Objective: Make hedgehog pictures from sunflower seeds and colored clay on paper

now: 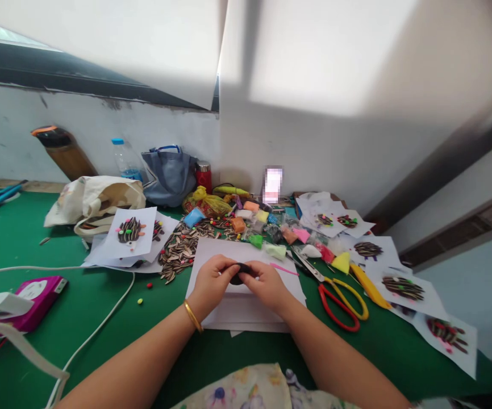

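Observation:
Both hands meet over a stack of white paper (246,315) in front of me. My left hand (212,282), with a gold bangle at its wrist, pinches one side of a flattened piece of black modelling clay (241,271). The thumb and fingers of my right hand (267,284) grip its other side. Fingers cover part of the clay. A thin pink strip (284,269) lies on the paper to the right of my right hand. Beyond the paper are striped sunflower seeds (182,253) in a heap and small packets of coloured clay (254,241).
Scissors with red and yellow handles (342,304) and a yellow cutter (369,285) lie to the right. Seed-decorated sheets (403,287) line the right edge; another pile (137,224) is on the left. A white cable (101,329) crosses the green table (144,341) by a purple power strip (44,301).

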Demonstrator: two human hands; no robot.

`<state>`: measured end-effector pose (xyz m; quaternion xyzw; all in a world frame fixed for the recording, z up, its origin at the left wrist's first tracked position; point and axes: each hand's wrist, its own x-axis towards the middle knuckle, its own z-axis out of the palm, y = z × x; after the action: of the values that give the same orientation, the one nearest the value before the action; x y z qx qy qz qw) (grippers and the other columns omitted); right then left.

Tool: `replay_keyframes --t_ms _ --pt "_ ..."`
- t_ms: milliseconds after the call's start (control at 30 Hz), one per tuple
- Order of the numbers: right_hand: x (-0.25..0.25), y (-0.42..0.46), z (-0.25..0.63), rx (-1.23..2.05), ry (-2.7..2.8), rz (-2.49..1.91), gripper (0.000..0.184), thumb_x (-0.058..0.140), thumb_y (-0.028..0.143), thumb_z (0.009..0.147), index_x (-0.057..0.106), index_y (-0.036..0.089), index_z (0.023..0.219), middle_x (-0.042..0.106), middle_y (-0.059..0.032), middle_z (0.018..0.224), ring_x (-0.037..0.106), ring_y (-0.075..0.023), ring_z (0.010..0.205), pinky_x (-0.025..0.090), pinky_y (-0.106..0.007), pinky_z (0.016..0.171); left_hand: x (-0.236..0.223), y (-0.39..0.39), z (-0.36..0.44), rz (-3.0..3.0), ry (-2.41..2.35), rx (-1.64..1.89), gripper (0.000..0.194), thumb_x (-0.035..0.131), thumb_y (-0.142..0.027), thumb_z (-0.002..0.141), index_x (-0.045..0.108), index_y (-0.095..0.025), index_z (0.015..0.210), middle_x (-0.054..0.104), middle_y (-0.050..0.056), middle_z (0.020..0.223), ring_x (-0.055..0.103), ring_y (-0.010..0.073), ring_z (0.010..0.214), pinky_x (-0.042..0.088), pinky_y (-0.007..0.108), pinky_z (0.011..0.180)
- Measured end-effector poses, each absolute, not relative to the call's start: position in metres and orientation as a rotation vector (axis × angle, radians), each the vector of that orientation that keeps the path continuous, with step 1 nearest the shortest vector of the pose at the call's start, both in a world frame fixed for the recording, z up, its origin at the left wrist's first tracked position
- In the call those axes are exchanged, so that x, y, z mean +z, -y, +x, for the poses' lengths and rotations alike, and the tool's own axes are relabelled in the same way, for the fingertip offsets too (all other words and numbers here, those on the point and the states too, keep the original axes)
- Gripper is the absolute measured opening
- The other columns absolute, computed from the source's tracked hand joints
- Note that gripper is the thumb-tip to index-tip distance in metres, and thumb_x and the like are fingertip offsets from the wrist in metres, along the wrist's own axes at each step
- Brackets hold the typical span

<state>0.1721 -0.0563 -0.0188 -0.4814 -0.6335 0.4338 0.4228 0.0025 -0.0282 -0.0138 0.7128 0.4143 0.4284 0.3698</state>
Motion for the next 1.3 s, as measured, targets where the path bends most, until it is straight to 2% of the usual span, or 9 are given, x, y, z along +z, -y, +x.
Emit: replay_keyframes --t_ms 167,300,367,567,733,800,933,1133,1300 --pt "-0.0174 0.0545 0.1745 1.009 1.6 -1.215 0.014 0.058 0.026 0.086 0.069 0.018 0.09 0.072 -0.0033 0.086 0.066 -0.0178 0.08 0.052 -0.03 0.075 -0.0155 0.0286 0.0029 1.867 -1.043 1.124 0.026 0.056 -0.03 0.089 0.067 -0.022 0.112 0.067 0.006 0.099 0.063 0.0182 0.089 0.052 0.032 0.078" --pt "-0.0152 0.0565 0.1719 0.957 1.723 -1.25 0.014 0.057 0.023 0.086 0.07 0.02 0.09 0.072 -0.0035 0.088 0.065 -0.0176 0.082 0.051 -0.029 0.076 -0.0139 0.0295 0.0026 1.927 -1.073 1.1 0.012 0.061 -0.027 0.086 0.072 -0.021 0.088 0.066 0.003 0.084 0.062 0.0176 0.082 0.05 0.031 0.075" --pt "-0.0147 0.057 0.1711 1.012 1.671 -1.217 0.016 0.055 0.024 0.088 0.069 0.019 0.095 0.071 -0.004 0.09 0.066 -0.0175 0.082 0.051 -0.03 0.077 -0.012 0.0296 0.002 1.941 -1.088 1.113 0.015 0.06 -0.028 0.087 0.071 -0.021 0.079 0.065 0.003 0.077 0.061 0.0172 0.077 0.049 0.031 0.074" --pt "-0.0131 0.0562 0.1738 0.855 1.717 -1.27 0.014 0.056 0.024 0.087 0.068 0.019 0.085 0.068 -0.0038 0.085 0.062 -0.0181 0.082 0.048 -0.031 0.077 -0.0079 0.0302 0.0013 1.889 -1.084 1.106 0.028 0.056 -0.032 0.089 0.067 -0.023 0.114 0.068 0.004 0.096 0.063 0.0176 0.085 0.051 0.032 0.079" --pt "-0.0134 0.0587 0.1709 0.831 1.786 -1.278 0.011 0.058 0.023 0.086 0.069 0.021 0.089 0.068 -0.0027 0.087 0.061 -0.0178 0.083 0.047 -0.031 0.078 -0.0084 0.03 0.0022 1.863 -1.123 1.08 0.012 0.062 -0.028 0.083 0.07 -0.021 0.078 0.066 0.003 0.078 0.062 0.0179 0.077 0.05 0.03 0.074" --pt "-0.0138 0.0588 0.1703 0.969 1.695 -1.242 0.014 0.059 0.025 0.086 0.067 0.02 0.096 0.07 -0.0026 0.09 0.064 -0.0177 0.084 0.049 -0.03 0.078 -0.0101 0.0293 0.0023 1.768 -1.13 1.087 0.014 0.061 -0.03 0.084 0.07 -0.019 0.081 0.067 0.004 0.08 0.063 0.0179 0.076 0.051 0.03 0.071" --pt "-0.0139 0.0581 0.1711 1.042 1.639 -1.202 0.014 0.055 0.023 0.088 0.068 0.019 0.091 0.071 -0.0021 0.086 0.065 -0.0163 0.08 0.05 -0.029 0.076 -0.0117 0.0293 0.0019 1.749 -1.061 1.097 0.027 0.056 -0.032 0.088 0.068 -0.022 0.11 0.068 0.005 0.095 0.064 0.0177 0.083 0.052 0.031 0.075" --pt "-0.0132 0.0595 0.1699 0.983 1.664 -1.264 0.014 0.059 0.024 0.084 0.07 0.02 0.092 0.072 -0.002 0.086 0.064 -0.0171 0.079 0.049 -0.028 0.073 -0.0081 0.0295 0.0021 1.776 -1.098 1.087 0.012 0.065 -0.029 0.081 0.071 -0.02 0.077 0.067 0.003 0.077 0.063 0.0178 0.075 0.052 0.03 0.072" --pt "-0.0129 0.0581 0.1707 1.072 1.583 -1.248 0.013 0.059 0.027 0.084 0.069 0.019 0.088 0.072 -0.0023 0.084 0.066 -0.0179 0.078 0.05 -0.029 0.072 -0.0105 0.0272 0.0025 1.582 -1.051 1.081 0.032 0.052 -0.041 0.09 0.072 -0.018 0.099 0.07 0.006 0.087 0.065 0.0177 0.077 0.055 0.029 0.068"
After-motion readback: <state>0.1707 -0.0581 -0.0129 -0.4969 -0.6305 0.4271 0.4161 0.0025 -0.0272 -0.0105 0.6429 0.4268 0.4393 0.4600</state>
